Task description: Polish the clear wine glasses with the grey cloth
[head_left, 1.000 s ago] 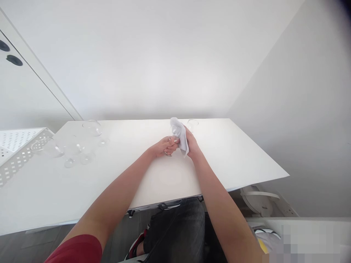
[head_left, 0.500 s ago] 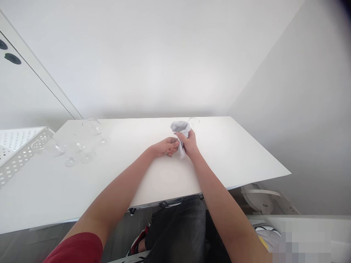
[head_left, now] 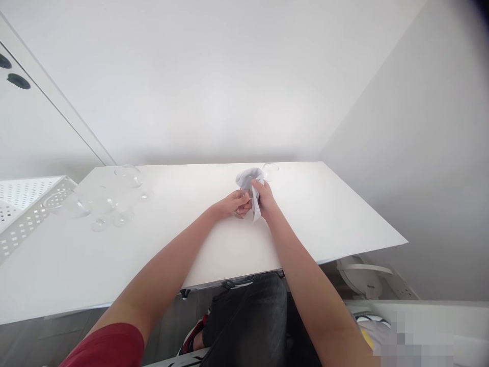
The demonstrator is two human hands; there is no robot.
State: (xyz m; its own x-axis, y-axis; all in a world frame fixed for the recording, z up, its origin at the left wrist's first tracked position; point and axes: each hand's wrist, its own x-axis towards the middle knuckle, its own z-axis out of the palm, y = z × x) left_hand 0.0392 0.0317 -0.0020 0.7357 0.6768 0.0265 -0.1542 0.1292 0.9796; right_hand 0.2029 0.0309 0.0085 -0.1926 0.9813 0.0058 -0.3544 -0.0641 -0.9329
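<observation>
Over the middle of the white table, my left hand [head_left: 237, 202] is closed around the stem of a wine glass, whose round clear foot [head_left: 239, 215] shows just below my fingers. A light grey-white cloth [head_left: 247, 176] covers the bowl of this glass. My right hand [head_left: 263, 196] grips the cloth against the glass from the right side, with one end of the cloth hanging down between my hands. Most of the held glass is hidden by the cloth and fingers. Just behind my right hand stands another clear glass [head_left: 271, 168], partly hidden.
Several clear stemmed glasses [head_left: 128, 177] stand at the left of the white table [head_left: 324, 214]. A white perforated rack [head_left: 26, 219] adjoins the table's left end. A white wall rises behind the far edge. Below the right edge is a round white appliance [head_left: 361, 278].
My right hand and the cloth have shifted slightly around the glass, the thumb now higher. My left hand has turned a little, so more of the glass shows between the hands.
</observation>
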